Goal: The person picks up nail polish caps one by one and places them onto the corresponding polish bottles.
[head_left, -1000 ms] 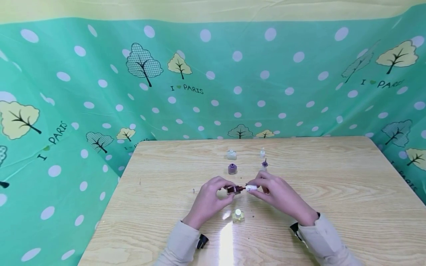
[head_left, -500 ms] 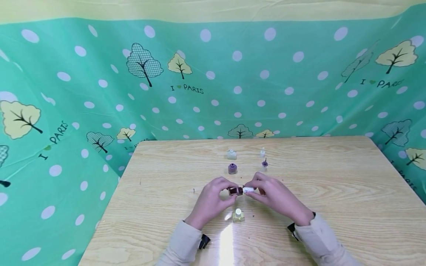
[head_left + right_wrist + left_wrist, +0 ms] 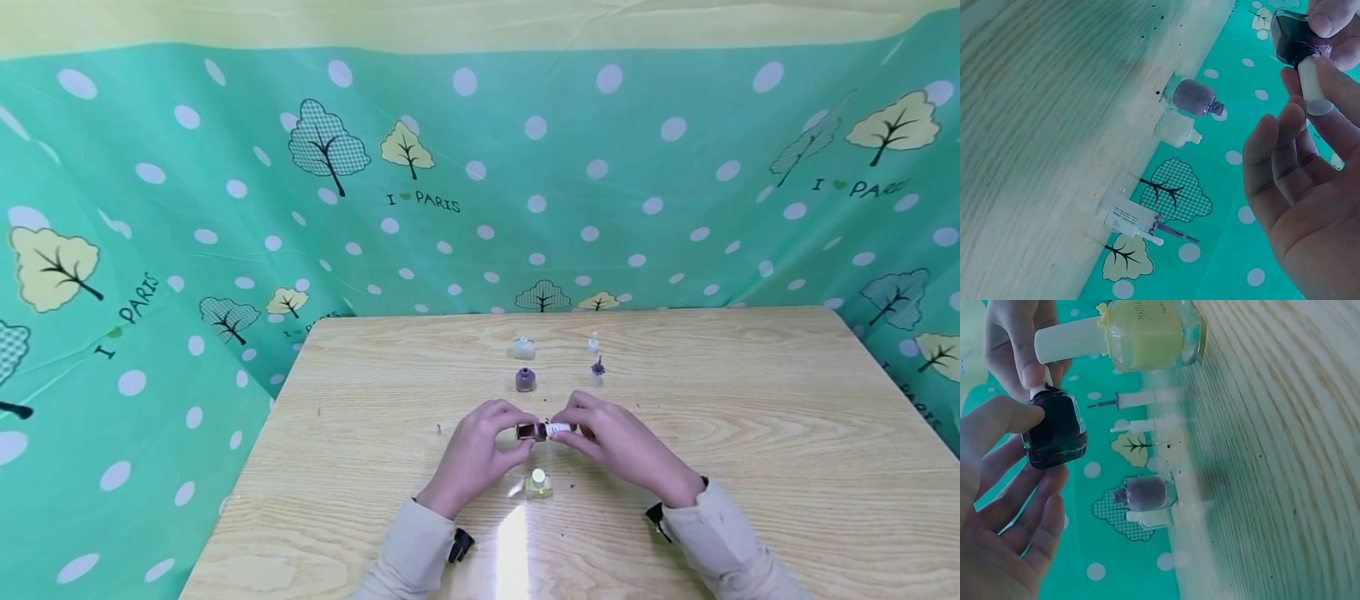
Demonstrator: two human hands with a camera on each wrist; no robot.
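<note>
My left hand (image 3: pixel 474 454) pinches a dark red nail polish bottle (image 3: pixel 529 431) between thumb and fingers, tipped on its side above the table. From the other side my right hand (image 3: pixel 621 440) grips its white cap (image 3: pixel 558 429), which sits against the bottle's neck; the brush is out of sight. In the right wrist view, thumb and fingers close on the same cap (image 3: pixel 1314 87), while the left thumb presses the dark glass (image 3: pixel 1291 39). Just in front of the hands stands a capped yellow nail polish bottle (image 3: pixel 538 487).
Behind the hands are an uncapped purple nail polish bottle (image 3: pixel 525 381) and an uncapped whitish one (image 3: pixel 524 349). To their right, two brush caps stand brush-up: one purple-stained (image 3: pixel 597 372), one white (image 3: pixel 593 343). Dark specks dot the wooden table (image 3: pixel 360 467). A green patterned cloth (image 3: pixel 480 242) hangs behind.
A second ago a stretch of brush showed between cap and bottle. My right hand has since moved left, bringing the cap to the neck. Little differs over the last half second.
</note>
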